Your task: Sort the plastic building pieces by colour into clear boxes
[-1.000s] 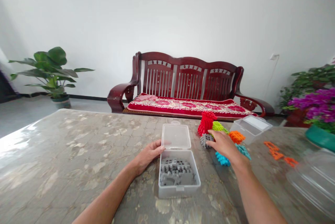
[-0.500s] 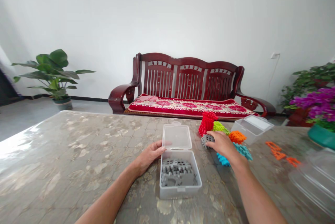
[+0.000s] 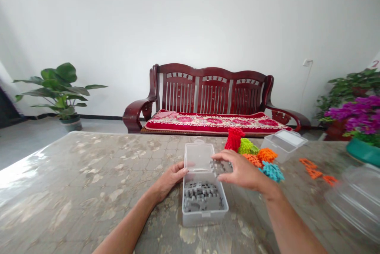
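Note:
A clear plastic box (image 3: 205, 217) stands before me with its hinged lid (image 3: 198, 156) tipped back. Grey plastic building pieces (image 3: 202, 195) lie inside it. My left hand (image 3: 172, 177) grips the box's left side near the hinge, thumb in front and fingers partly behind the see-through lid. Just above the box's back right corner, my right hand (image 3: 244, 170) pinches a block of grey building pieces (image 3: 219, 167) between thumb and fingers; the palm side of the block is hidden.
Right of the box are red (image 3: 234, 138), lime green (image 3: 248, 147), orange (image 3: 267, 155) and blue piece clusters (image 3: 272, 171). A second clear box (image 3: 280, 145) stands behind them. Loose orange pieces (image 3: 314, 172) and a clear container (image 3: 356, 198) lie farther right, near a flowerpot (image 3: 362, 152).
My right hand has lifted the grey block from among the coloured clusters and brought it left to the box. An orange cluster now shows there. My left hand stays at the box.

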A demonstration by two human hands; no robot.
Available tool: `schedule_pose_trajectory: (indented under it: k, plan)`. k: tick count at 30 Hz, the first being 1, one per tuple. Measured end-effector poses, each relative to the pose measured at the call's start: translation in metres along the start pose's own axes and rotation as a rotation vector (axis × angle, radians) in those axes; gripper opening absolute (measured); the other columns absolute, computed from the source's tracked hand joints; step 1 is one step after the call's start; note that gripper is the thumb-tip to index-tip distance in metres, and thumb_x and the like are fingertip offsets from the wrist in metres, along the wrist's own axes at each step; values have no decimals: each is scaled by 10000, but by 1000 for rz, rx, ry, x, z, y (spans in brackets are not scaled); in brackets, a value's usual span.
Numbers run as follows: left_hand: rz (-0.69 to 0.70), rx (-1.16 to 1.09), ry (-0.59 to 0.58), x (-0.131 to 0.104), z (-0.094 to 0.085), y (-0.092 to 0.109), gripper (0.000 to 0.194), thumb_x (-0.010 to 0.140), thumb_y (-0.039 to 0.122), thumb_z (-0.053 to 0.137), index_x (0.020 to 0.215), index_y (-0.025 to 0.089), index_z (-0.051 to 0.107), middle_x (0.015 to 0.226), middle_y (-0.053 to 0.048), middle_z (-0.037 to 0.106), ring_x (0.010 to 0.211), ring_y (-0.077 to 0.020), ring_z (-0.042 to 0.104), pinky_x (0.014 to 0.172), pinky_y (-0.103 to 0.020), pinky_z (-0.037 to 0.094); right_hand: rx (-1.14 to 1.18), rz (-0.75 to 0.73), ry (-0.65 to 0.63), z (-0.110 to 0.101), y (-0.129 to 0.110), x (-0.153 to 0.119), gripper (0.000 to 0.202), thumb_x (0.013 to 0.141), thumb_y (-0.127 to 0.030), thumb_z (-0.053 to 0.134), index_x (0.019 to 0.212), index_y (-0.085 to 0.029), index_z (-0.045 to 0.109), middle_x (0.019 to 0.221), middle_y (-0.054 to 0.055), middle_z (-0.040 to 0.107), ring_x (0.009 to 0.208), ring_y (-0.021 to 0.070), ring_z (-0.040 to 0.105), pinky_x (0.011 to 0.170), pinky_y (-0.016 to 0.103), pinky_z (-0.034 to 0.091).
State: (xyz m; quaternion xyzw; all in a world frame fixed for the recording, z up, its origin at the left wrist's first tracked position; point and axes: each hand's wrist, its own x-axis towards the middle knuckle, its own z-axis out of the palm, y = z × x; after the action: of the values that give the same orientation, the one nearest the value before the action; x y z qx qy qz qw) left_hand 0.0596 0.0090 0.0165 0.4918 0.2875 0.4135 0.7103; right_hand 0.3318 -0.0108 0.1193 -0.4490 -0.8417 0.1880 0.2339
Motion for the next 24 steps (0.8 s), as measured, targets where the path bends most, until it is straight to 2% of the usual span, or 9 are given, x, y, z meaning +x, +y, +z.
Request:
schedule_pose_trajectory:
  k: [4,6,8,11,15,18,21,24]
  plan:
    - [5,-6,-5,0,0,-1,507,727,482,811,1109,158,732,959,-56,753,782,-182,633,760,-260,466,-13,-121,-190,7,-31,-4,568,679,-292,796,1227,-261,650,1182,47,663,1119,238,567,977,348,419]
    - [9,-2,13,0,1,-1,519,711,488,820,1094,149,734,913,-51,750,748,-173,619,728,-248,456,-33,-143,-249,10,-34,-6,532,685,-299,799,1199,-257,669,1140,41,680,1092,237,573,952,340,421]
    - [7,3,30,-1,2,0,531,700,500,822,1083,142,734,866,-44,745,722,-167,608,701,-239,446,-20,-132,-280,11,-32,-6,403,731,-283,762,1129,-257,705,1083,27,703,1059,226,587,928,323,422]
    - [3,8,38,-1,3,0,531,700,512,816,1069,139,733,819,-35,735,713,-167,602,696,-239,444,-3,-103,-226,15,-28,-8,250,810,-232,673,1051,-258,734,1033,12,724,1046,208,594,932,304,412]
    - [22,34,48,-1,5,0,528,693,522,813,1047,138,734,818,-32,728,709,-168,596,700,-245,446,-26,-99,-115,28,-33,-6,257,824,-247,671,1077,-236,716,1090,36,708,1065,207,587,944,294,401]
    - [53,43,37,-2,6,1,518,702,523,803,1038,135,735,827,-34,724,709,-172,595,704,-252,446,-11,-65,-152,35,-40,0,265,778,-299,732,1033,-230,706,990,15,698,913,175,609,786,248,421]
    - [66,40,27,-2,8,1,513,716,527,790,1040,133,734,818,-34,722,691,-168,590,689,-249,442,-5,15,-240,39,-43,9,337,692,-335,803,990,-224,691,816,-35,665,724,135,573,600,218,348]
    - [62,35,29,-1,7,-1,515,714,529,792,1034,129,734,802,-34,719,675,-166,589,674,-248,440,-13,48,-332,42,-43,18,314,676,-320,809,951,-222,693,721,-65,627,639,110,536,542,208,288]
